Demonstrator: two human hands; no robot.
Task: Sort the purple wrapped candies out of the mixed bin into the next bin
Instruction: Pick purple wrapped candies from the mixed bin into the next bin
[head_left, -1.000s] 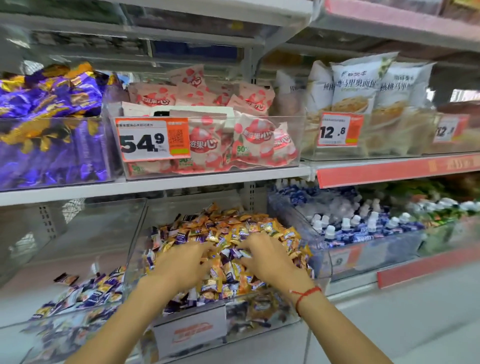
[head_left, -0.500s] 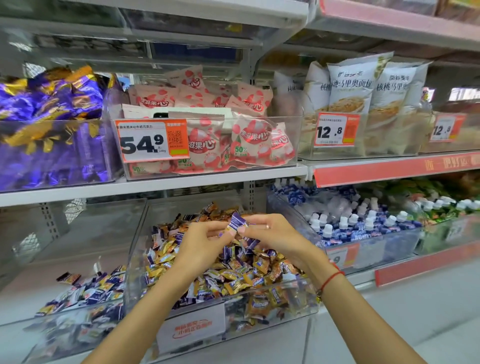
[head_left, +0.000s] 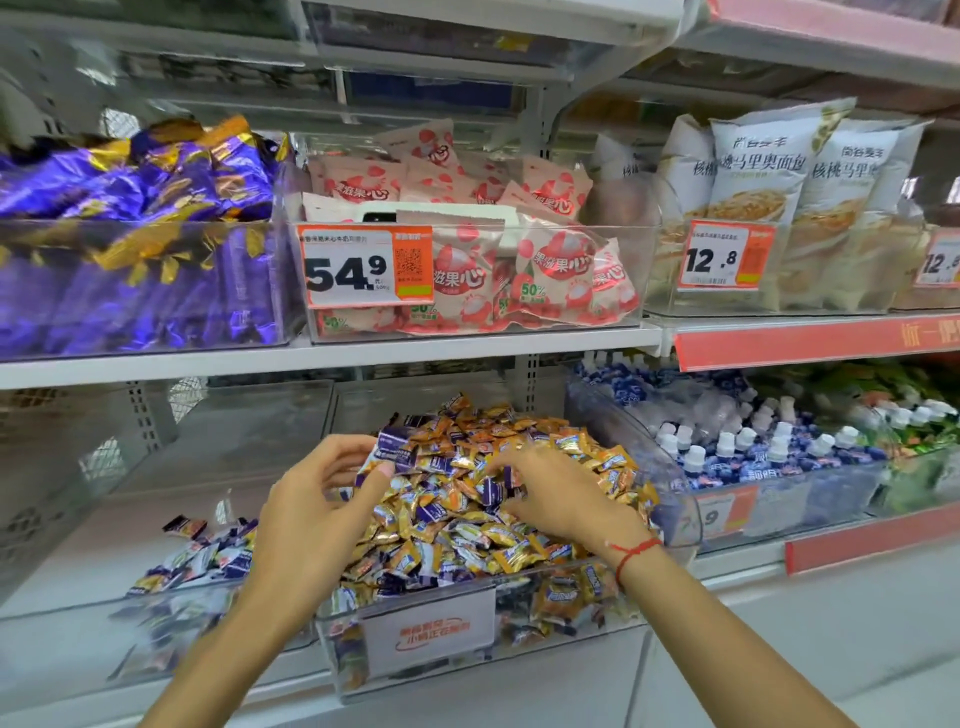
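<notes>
Reading "54.9": orange price tag (head_left: 366, 267)

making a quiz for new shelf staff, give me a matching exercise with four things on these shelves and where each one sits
Things
1. mixed bin
2. purple candies
3. pink packets
4. small bottles

Places
A. upper shelf, behind the 54.9 tag
B. lower shelf, under both hands
C. lower shelf, right of the mixed bin
D. lower shelf, left of the mixed bin

Pairs: 1-B, 2-D, 3-A, 4-C
</notes>
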